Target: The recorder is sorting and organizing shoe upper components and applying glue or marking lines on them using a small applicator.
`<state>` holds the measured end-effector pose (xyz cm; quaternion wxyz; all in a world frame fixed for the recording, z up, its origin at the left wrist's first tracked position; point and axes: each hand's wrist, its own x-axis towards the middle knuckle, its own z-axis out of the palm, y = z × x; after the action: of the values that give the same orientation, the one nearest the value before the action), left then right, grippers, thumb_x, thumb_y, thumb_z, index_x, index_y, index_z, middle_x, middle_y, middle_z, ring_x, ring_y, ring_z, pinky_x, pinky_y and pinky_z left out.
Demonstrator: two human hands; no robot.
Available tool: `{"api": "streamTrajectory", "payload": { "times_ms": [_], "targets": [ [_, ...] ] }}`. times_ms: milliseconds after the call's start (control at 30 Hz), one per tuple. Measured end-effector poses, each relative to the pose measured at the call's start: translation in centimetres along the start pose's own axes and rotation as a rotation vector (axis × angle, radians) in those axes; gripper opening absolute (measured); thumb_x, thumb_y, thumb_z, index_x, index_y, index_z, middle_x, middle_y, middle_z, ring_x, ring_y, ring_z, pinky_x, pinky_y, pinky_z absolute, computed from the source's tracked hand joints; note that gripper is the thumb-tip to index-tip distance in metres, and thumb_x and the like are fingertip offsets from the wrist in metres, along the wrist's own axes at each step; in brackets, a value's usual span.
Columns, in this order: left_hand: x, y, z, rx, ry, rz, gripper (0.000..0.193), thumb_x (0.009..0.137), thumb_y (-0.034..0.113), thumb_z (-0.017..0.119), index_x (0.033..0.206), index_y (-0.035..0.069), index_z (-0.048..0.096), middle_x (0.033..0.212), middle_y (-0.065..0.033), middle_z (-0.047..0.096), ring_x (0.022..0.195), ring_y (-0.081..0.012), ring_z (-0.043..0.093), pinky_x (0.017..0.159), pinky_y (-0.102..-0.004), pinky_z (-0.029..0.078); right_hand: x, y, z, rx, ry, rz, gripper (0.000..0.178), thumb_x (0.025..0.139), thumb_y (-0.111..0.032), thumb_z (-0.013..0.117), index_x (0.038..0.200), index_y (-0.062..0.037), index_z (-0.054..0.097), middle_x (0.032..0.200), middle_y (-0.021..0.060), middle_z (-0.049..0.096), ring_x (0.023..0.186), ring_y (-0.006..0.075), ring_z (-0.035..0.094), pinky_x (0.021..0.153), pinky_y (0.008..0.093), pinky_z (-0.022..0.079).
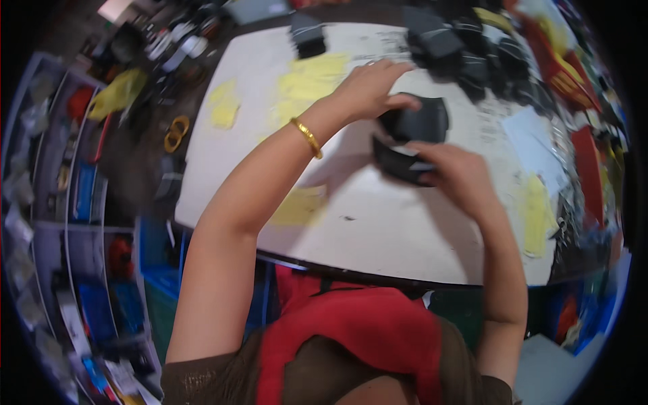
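Note:
My left hand [370, 88], with a gold bangle on its wrist, grips the top left edge of a black curved piece [422, 121] over the white table [378, 229]. My right hand [453, 172] holds a second flat black piece [399, 164] just below the first one. The two black pieces sit close together, nearly touching. Both forearms reach up from the lower edge over a red apron.
A heap of similar black pieces [466, 54] lies at the table's far edge. Yellow patches [312, 77] mark the tabletop. A single dark piece [307, 35] rests at the far left. Yellow-handled scissors [176, 133] and shelves [61, 202] of clutter stand on the left.

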<state>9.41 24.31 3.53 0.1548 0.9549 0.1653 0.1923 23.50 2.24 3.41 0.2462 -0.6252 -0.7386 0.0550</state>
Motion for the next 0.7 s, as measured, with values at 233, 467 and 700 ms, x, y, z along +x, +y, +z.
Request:
{"api": "streamTrajectory", "payload": {
  "times_ms": [233, 467, 700],
  "targets": [
    [-11.9, 2.9, -13.2, -0.406, -0.109, -0.291, 0.017, 0.09, 0.019, 0.074, 0.101, 0.006, 0.076, 0.084, -0.005, 0.073, 0.072, -0.0109, 0.066, 0.067, -0.0275, 0.052, -0.1, -0.1, -2.7, 0.205, 0.41, 0.231, 0.027, 0.092, -0.012, 0.074, 0.117, -0.0024, 0.069, 0.105, 0.0083, 0.072, 0.095, 0.018, 0.067, 0.086, 0.0303, 0.052],
    [-17.0, 11.6, -18.9, -1.006, -0.087, -0.074, 0.014, 0.082, 0.006, 0.073, 0.092, -0.004, 0.07, 0.076, -0.0071, 0.068, 0.061, -0.0112, 0.06, 0.055, -0.0264, 0.048, -2.0, -2.9, -0.9, 0.446, 0.148, 0.33, 0.018, 0.096, -0.006, 0.068, 0.112, 0.0015, 0.07, 0.094, 0.0041, 0.07, 0.087, 0.0098, 0.063, 0.079, 0.0234, 0.05],
    [-22.2, 12.9, -19.7, -1.368, -0.102, 0.07, 0.017, 0.088, 0.012, 0.072, 0.082, -0.003, 0.066, 0.07, -0.0062, 0.063, 0.055, -0.0146, 0.057, 0.05, -0.0295, 0.046, -3.9, -4.7, 0.9, 0.487, 0.089, 0.379, 0.015, 0.096, -0.004, 0.067, 0.109, 0.0018, 0.071, 0.088, 0.0054, 0.072, 0.077, 0.0088, 0.062, 0.07, 0.0217, 0.049]
  ]
}}
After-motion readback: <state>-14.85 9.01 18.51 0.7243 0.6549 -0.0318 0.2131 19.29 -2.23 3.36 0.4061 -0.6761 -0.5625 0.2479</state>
